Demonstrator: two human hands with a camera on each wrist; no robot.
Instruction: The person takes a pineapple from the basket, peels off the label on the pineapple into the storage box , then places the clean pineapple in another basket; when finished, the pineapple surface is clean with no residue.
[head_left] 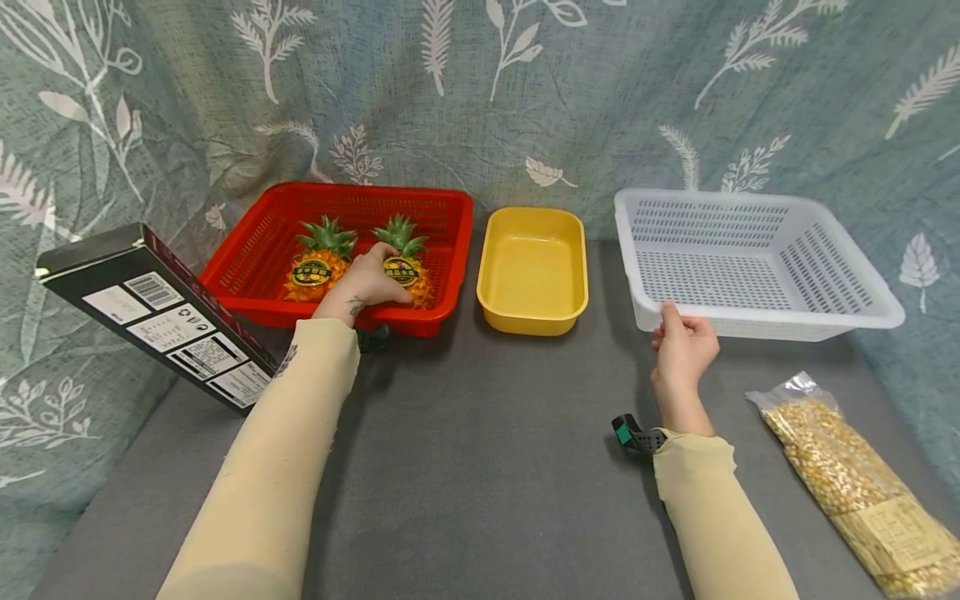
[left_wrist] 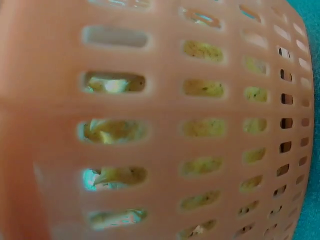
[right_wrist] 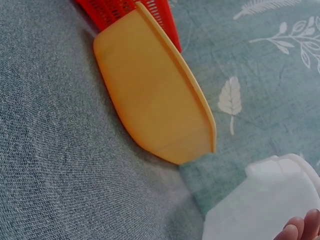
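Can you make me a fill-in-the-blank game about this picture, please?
1. The left hand is at one of ____ pineapples.
2. The right hand pinches the rim of the ____ basket.
3. The ____ tub stands beside the red basket.
4. The see-through bag lies closer to the ____ hand.

Missing words: two; white; yellow; right.

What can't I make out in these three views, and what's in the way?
Head view: part of the right pineapple, covered by the left grip.
Head view: the fine print on the black box, too small to read.
Left wrist view: most of what lies behind the slotted wall of the red basket, glimpsed only through its slots.
Right wrist view: most of the right grip and white basket, cut off by the frame's edges.
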